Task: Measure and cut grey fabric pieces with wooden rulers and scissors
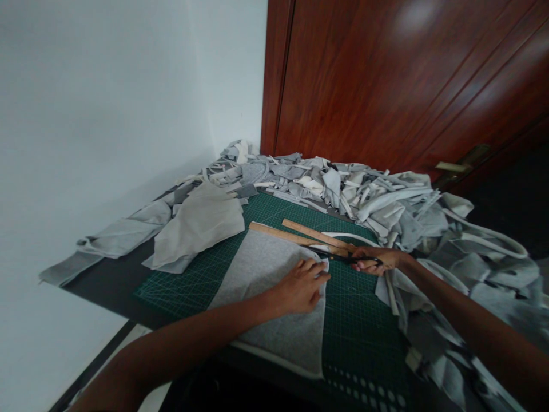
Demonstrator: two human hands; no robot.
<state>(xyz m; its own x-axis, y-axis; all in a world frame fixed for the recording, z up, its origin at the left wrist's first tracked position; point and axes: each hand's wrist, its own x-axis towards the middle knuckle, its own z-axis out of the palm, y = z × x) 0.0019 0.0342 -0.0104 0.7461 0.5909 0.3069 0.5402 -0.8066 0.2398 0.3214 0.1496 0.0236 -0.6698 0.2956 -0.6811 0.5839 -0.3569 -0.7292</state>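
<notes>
A light grey piece of fabric [274,269] lies on the green cutting mat [360,320]. My left hand [305,284] rests on it near its right edge, fingers spread and pressing the cloth. In my right hand [375,260] are black scissors [338,257], their blades pointing left along the fabric's far edge. Two wooden rulers lie beyond that edge: one ruler [274,232] runs along the cloth, and another ruler [315,233] sits just behind it. A narrow white strip of cloth [349,235] curves beside the rulers.
Heaped grey and white fabric scraps [317,177] line the back and right of the table. Larger grey cloth pieces [199,223] lie at the left of the mat. A white wall [107,103] rises on the left, and a brown wooden door [377,80] stands behind.
</notes>
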